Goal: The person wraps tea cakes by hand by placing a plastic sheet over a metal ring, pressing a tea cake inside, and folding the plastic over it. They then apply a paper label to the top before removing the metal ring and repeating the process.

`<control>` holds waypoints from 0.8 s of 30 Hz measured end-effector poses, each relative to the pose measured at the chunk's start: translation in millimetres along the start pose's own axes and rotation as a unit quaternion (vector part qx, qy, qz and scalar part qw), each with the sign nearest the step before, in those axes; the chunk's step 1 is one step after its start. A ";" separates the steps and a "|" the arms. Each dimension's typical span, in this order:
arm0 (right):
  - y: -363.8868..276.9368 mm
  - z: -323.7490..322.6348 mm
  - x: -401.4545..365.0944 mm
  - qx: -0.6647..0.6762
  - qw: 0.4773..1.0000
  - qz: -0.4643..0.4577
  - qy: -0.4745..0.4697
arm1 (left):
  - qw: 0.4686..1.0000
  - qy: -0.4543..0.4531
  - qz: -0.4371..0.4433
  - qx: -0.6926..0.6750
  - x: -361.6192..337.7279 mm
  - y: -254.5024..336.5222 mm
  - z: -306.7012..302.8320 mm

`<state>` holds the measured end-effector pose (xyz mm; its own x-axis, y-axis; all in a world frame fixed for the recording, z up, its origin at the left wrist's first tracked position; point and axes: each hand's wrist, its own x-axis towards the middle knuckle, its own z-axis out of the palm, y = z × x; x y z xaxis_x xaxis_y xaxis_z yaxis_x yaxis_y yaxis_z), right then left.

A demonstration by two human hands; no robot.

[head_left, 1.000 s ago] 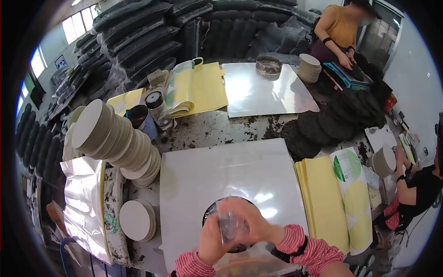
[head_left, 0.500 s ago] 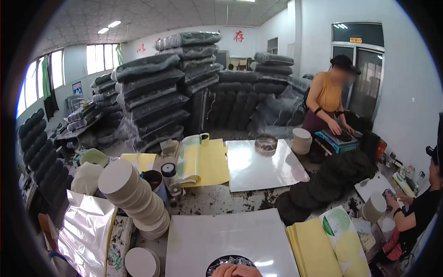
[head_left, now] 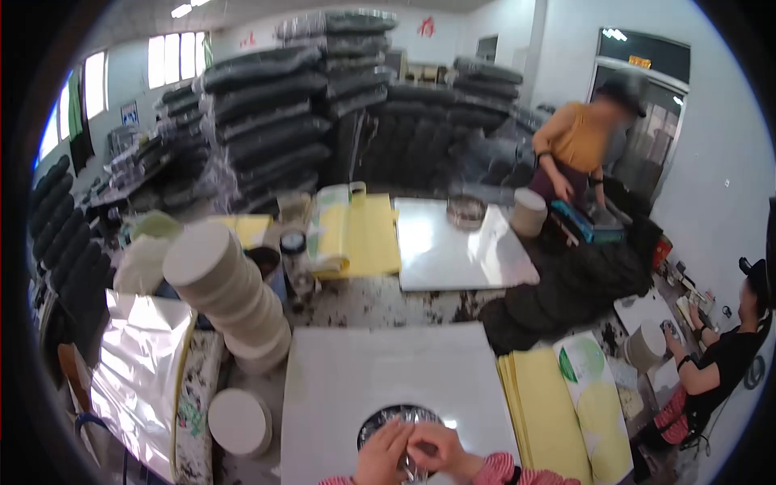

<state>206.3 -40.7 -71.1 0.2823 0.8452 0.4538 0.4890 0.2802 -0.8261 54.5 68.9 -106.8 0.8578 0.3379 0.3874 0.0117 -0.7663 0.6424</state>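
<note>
In the head view, a dark round disc (head_left: 373, 422) under shiny clear plastic film (head_left: 418, 414) lies near the front of a white board (head_left: 388, 364). My left hand (head_left: 383, 449) rests over the disc's left side, fingers stretched out along the film. Curled fingers of my right hand (head_left: 435, 447) close on the film at the disc's right side. Both hands nearly meet over the middle and hide much of the disc. Red striped cuffs show at my wrists.
Left stand stacked pale round discs (head_left: 230, 295) and silvery sheets (head_left: 141, 380). Yellow wrapping papers (head_left: 546, 412) lie right, beside dark round cakes (head_left: 558, 291). A second white board (head_left: 461, 263) lies beyond. Two people work at right, one in orange (head_left: 575, 137), one in black (head_left: 719, 364).
The view has tilted down, so my hands and cuffs show more fully. My hands, overlapped before, now lie side by side on the disc. The person in orange leans lower.
</note>
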 end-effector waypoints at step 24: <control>1.6 -14.5 2.7 -0.315 0.924 0.113 -0.185 | 0.975 -0.136 -0.034 0.172 28.2 29.3 -25.6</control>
<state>219.8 -44.6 -66.4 0.1915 0.9801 0.0516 0.8683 -0.1447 -0.4744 65.8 70.0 -60.1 0.9529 0.2728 0.1327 0.2045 -0.9008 0.3830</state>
